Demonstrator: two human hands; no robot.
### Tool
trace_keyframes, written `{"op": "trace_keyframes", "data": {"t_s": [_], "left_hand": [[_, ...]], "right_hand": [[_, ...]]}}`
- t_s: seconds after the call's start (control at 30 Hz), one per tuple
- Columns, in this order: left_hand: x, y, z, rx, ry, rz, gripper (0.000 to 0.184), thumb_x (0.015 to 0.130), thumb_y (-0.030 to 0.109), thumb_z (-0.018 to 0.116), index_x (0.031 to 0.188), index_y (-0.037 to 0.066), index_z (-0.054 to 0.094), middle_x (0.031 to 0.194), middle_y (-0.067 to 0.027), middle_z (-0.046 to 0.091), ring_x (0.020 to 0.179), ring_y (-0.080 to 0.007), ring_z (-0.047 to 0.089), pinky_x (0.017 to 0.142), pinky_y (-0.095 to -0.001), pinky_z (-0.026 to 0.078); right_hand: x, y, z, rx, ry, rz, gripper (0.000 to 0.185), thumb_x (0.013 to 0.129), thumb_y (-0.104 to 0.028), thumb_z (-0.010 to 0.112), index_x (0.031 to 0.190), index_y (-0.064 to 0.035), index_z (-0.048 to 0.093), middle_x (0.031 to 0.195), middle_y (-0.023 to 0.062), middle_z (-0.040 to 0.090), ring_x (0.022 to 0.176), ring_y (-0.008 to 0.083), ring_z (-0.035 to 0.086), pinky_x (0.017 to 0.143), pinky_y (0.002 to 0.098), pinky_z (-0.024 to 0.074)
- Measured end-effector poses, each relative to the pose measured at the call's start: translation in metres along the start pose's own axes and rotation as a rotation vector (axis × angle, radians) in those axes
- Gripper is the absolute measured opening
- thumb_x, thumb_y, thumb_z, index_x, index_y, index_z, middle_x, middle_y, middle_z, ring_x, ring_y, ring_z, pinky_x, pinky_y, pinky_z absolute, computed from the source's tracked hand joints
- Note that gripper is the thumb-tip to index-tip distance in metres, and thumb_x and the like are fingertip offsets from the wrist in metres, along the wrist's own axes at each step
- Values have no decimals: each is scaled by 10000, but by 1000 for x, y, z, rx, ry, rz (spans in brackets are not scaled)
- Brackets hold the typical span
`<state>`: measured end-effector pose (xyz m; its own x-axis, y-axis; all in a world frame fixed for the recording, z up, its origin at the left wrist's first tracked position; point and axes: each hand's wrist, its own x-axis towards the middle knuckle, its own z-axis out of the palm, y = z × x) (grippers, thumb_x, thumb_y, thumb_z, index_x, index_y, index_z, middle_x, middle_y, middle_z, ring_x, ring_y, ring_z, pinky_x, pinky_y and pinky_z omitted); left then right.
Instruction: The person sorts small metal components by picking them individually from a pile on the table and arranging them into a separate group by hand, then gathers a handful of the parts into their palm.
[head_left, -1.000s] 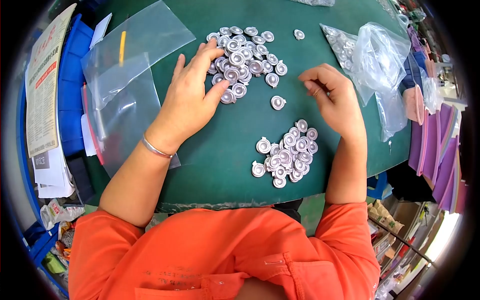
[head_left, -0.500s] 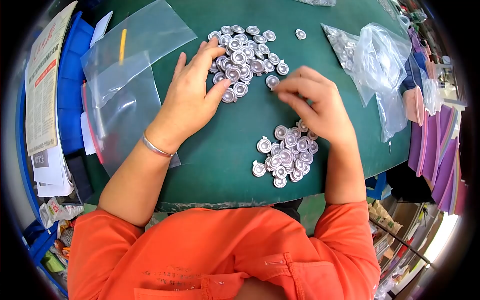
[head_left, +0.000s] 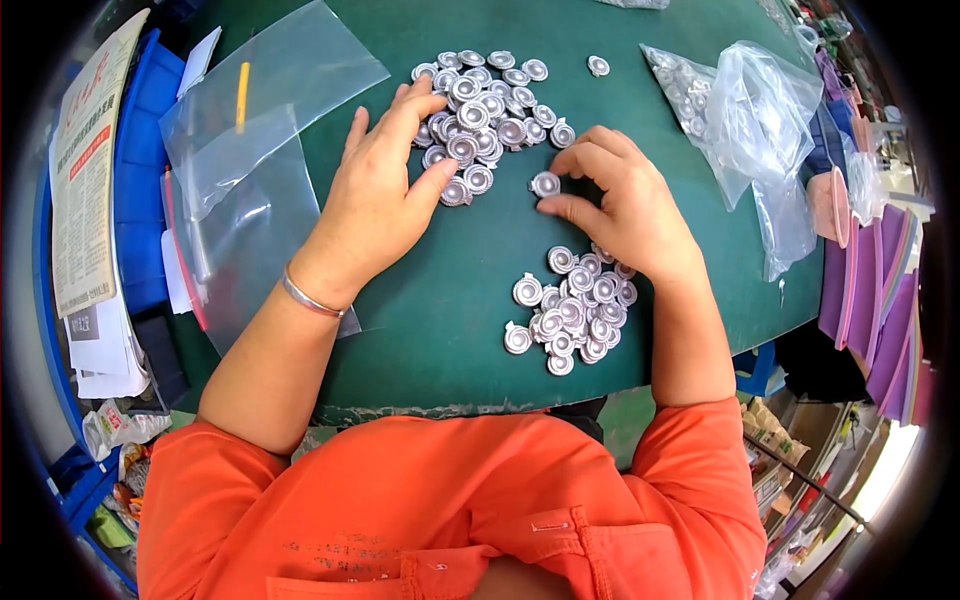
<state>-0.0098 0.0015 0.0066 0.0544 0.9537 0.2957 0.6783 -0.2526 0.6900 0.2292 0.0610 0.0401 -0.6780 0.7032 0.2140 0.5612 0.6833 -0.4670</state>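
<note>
Round silvery metal parts form a larger pile [head_left: 485, 115] on the green table [head_left: 440, 340]. My left hand [head_left: 385, 190] rests against the left side of that pile, fingers apart, holding nothing. To the right of the pile, my right hand [head_left: 620, 200] has its thumb and forefinger at either side of one metal part [head_left: 545, 185], which lies at the fingertips. A smaller pile of the same parts [head_left: 575, 310] is nearer to me, below my right hand. One single part [head_left: 598, 66] lies apart at the upper right.
Flat clear plastic bags [head_left: 245, 190] and a yellow strip [head_left: 242, 97] lie at the left, beside a blue bin [head_left: 140, 180] and a newspaper [head_left: 95, 170]. At the right are a bag of metal parts [head_left: 685, 90], a crumpled clear bag [head_left: 755, 120] and purple sheets [head_left: 875, 290].
A loose part between the piles has joined the smaller pile. My right hand moved left to another part, which has shifted down slightly from the larger pile. My left hand stays in place.
</note>
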Motion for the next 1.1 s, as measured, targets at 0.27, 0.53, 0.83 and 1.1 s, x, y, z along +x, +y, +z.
{"op": "trace_keyframes", "data": {"t_s": [0.27,0.53,0.83,1.1], "left_hand": [[0,1,-1,2,-7,-4,455,860,116,644,1275,55,468,1427,-209,457,1364,-367,385,1127,-561,223],[0,1,-1,9,-13,-4,455,864,113,641,1281,61,464,1432,-207,452,1366,-365,383,1128,-558,221],[0,2,-1,-12,-10,-33,442,868,96,626,1284,73,479,1448,-166,456,1377,-320,388,1158,-493,191],[0,2,-1,-7,-7,-33,438,866,99,625,1278,76,479,1448,-155,459,1374,-322,392,1157,-501,190]], "right_hand": [[0,0,-1,110,-28,18,274,681,-86,794,905,-24,648,876,102,607,835,271,628,722,361,520],[1,-6,-3,277,-80,138,219,694,-7,752,881,-8,640,800,112,612,723,246,638,664,343,529],[1,-4,-4,307,-27,110,172,729,37,721,875,-1,638,811,111,599,724,245,640,656,330,525],[1,-4,-6,280,16,164,80,802,4,668,882,5,670,789,124,603,706,273,628,637,334,506]]}}
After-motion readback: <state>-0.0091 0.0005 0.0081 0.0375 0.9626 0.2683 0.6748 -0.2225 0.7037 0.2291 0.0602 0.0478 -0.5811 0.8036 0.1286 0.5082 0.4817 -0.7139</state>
